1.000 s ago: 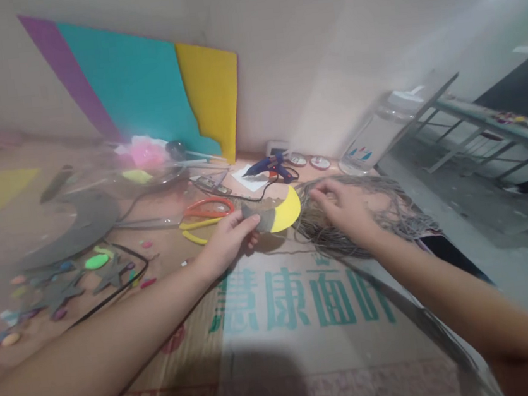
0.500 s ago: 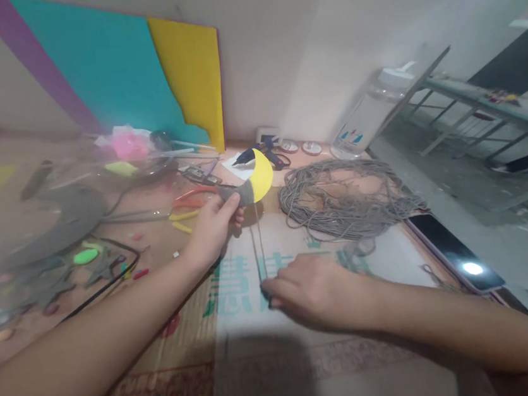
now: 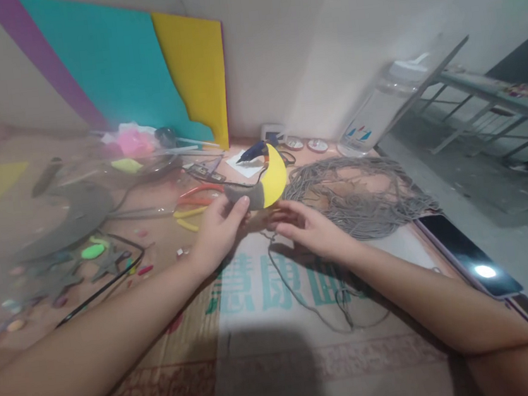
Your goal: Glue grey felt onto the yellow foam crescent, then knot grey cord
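My left hand [image 3: 222,228] pinches a crescent moon cutout [image 3: 275,177] at its lower left end, thumb on top. Its upper right part is yellow, and grey cord covers the end near my thumb. Just below the moon's lower edge is my right hand [image 3: 308,225], its fingers bent with a gap between thumb and forefinger. Its fingertips are partly hidden behind the moon, so contact is unclear. A slack grey cord [image 3: 285,278] runs from beneath the fingertips across the white printed sheet [image 3: 262,351] in loops.
A coil of grey cord [image 3: 365,212] lies at right, beside a phone [image 3: 461,258] and a water bottle [image 3: 378,109]. A glue gun [image 3: 256,151] and orange-handled tool [image 3: 201,192] lie behind. Left are a large grey crescent [image 3: 71,220], stars [image 3: 104,264] and a painted board [image 3: 109,56].
My right hand has risen from the sheet to the moon's lower edge, and its fingers have opened. The cord, earlier pulled straight down, now hangs slack and lies looped on the sheet.
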A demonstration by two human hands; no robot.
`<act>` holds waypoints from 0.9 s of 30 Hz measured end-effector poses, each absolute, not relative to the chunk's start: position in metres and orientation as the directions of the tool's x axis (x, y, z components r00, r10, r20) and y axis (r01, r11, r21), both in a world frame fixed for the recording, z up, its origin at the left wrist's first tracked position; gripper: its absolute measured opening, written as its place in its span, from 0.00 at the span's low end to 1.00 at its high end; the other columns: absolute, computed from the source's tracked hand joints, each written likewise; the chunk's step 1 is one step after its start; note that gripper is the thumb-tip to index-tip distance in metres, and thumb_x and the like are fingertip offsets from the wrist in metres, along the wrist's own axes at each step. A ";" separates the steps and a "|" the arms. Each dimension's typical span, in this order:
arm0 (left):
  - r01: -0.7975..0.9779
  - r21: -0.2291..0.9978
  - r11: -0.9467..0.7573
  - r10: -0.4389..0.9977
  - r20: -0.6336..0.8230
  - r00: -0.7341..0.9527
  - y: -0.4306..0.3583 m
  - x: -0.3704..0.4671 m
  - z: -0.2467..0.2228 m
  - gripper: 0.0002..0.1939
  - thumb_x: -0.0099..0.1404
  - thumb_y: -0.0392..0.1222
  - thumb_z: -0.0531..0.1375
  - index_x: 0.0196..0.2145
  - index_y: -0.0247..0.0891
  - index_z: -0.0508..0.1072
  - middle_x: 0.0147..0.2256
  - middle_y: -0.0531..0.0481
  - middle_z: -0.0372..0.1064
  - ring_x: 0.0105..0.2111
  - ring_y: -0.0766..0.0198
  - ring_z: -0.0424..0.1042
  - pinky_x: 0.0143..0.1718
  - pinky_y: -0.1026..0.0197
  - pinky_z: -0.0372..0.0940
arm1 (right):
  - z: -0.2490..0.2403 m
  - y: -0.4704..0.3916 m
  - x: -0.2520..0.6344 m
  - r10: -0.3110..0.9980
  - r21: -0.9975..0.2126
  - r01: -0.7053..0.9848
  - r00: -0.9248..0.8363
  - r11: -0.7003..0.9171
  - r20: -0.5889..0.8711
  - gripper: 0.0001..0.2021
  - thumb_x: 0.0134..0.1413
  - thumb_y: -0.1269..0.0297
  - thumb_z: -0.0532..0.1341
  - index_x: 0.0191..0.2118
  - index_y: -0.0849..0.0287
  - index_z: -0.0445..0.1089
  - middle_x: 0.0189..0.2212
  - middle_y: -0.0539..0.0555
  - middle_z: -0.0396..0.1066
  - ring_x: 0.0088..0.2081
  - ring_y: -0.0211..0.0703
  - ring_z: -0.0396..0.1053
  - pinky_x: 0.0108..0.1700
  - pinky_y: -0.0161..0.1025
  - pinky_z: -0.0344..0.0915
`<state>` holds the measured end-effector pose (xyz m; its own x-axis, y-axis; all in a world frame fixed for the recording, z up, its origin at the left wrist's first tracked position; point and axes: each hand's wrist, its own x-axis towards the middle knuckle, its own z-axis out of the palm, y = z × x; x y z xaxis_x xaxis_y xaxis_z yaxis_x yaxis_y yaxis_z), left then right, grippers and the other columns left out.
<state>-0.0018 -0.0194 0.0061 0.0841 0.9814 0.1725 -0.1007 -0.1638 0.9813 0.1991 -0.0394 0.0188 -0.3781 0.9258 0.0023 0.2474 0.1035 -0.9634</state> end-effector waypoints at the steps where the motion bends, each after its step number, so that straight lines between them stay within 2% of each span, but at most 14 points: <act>1: -0.069 0.981 -0.184 0.978 0.189 0.086 -0.021 -0.002 0.007 0.15 0.62 0.50 0.62 0.28 0.35 0.69 0.22 0.55 0.65 0.24 0.69 0.64 0.27 0.67 0.60 | 0.016 -0.043 0.197 0.919 -0.965 0.253 -0.392 0.070 -0.036 0.20 0.56 0.61 0.62 0.54 0.58 0.64 0.43 0.57 0.76 0.44 0.43 0.75 0.47 0.43 0.71; 3: -0.010 0.978 -0.207 0.975 0.207 0.086 -0.022 -0.001 0.007 0.14 0.63 0.49 0.62 0.27 0.36 0.69 0.23 0.55 0.65 0.24 0.69 0.64 0.28 0.67 0.59 | 0.014 -0.051 0.195 0.920 -0.929 0.361 -0.386 0.080 -0.071 0.14 0.60 0.61 0.59 0.49 0.58 0.69 0.33 0.53 0.76 0.36 0.41 0.76 0.42 0.41 0.72; 4: 0.014 0.976 -0.215 0.973 0.213 0.085 -0.022 -0.001 0.006 0.14 0.63 0.48 0.62 0.26 0.36 0.69 0.23 0.55 0.65 0.24 0.68 0.64 0.28 0.67 0.59 | 0.015 -0.054 0.196 0.927 -0.889 0.438 -0.374 0.138 -0.040 0.11 0.63 0.61 0.56 0.47 0.58 0.71 0.30 0.52 0.76 0.34 0.41 0.75 0.40 0.40 0.71; 5: 0.032 0.974 -0.223 0.972 0.219 0.085 -0.022 -0.001 0.006 0.13 0.63 0.47 0.62 0.26 0.36 0.69 0.23 0.55 0.65 0.25 0.68 0.64 0.29 0.67 0.59 | 0.017 -0.058 0.196 0.929 -0.827 0.516 -0.371 0.222 0.018 0.11 0.64 0.61 0.55 0.44 0.58 0.72 0.30 0.53 0.76 0.34 0.41 0.75 0.40 0.40 0.71; 8: 0.078 0.970 -0.231 0.969 0.222 0.108 -0.022 -0.001 0.003 0.12 0.63 0.46 0.62 0.27 0.37 0.69 0.23 0.55 0.64 0.25 0.67 0.64 0.30 0.67 0.58 | 0.020 -0.063 0.198 0.878 -0.587 0.664 -0.437 0.463 0.198 0.12 0.66 0.64 0.53 0.42 0.58 0.74 0.38 0.56 0.77 0.38 0.42 0.75 0.42 0.39 0.68; 10: 0.114 0.965 -0.237 0.966 0.222 0.132 -0.023 -0.001 0.002 0.11 0.63 0.46 0.61 0.28 0.37 0.70 0.22 0.55 0.64 0.25 0.67 0.64 0.30 0.67 0.58 | 0.022 -0.066 0.197 0.836 -0.510 0.672 -0.506 0.536 0.212 0.11 0.67 0.64 0.53 0.41 0.57 0.74 0.39 0.55 0.78 0.38 0.41 0.75 0.41 0.37 0.68; 13: 0.205 0.946 -0.250 0.963 0.221 0.155 -0.023 -0.002 0.002 0.11 0.64 0.47 0.60 0.30 0.36 0.70 0.22 0.55 0.64 0.26 0.65 0.65 0.30 0.65 0.59 | 0.029 -0.068 0.195 0.793 -0.518 0.625 -0.574 0.585 0.203 0.10 0.66 0.63 0.56 0.41 0.58 0.74 0.37 0.53 0.78 0.37 0.40 0.75 0.40 0.35 0.68; 16: 0.260 0.932 -0.253 0.960 0.207 0.189 -0.022 -0.003 0.002 0.12 0.65 0.48 0.58 0.32 0.36 0.70 0.23 0.54 0.65 0.26 0.64 0.65 0.30 0.64 0.60 | 0.040 -0.069 0.198 0.769 -0.521 0.582 -0.576 0.624 0.278 0.08 0.64 0.64 0.59 0.40 0.59 0.75 0.36 0.53 0.79 0.36 0.38 0.75 0.39 0.33 0.68; 21: 0.224 0.942 -0.251 0.932 0.172 0.320 -0.022 -0.001 0.003 0.13 0.66 0.49 0.56 0.33 0.36 0.71 0.23 0.54 0.66 0.27 0.64 0.67 0.29 0.64 0.61 | 0.052 -0.057 0.212 0.785 -0.474 0.632 -0.414 0.613 0.461 0.07 0.62 0.67 0.60 0.37 0.59 0.77 0.35 0.53 0.80 0.34 0.39 0.76 0.38 0.33 0.69; 27: 0.233 0.953 -0.195 0.927 0.102 0.360 -0.025 -0.001 0.005 0.15 0.65 0.51 0.57 0.33 0.35 0.70 0.24 0.53 0.67 0.28 0.62 0.68 0.28 0.64 0.60 | 0.046 -0.043 0.221 0.845 -0.530 0.691 -0.232 0.492 0.482 0.06 0.59 0.65 0.62 0.36 0.58 0.77 0.30 0.51 0.78 0.29 0.38 0.72 0.33 0.34 0.66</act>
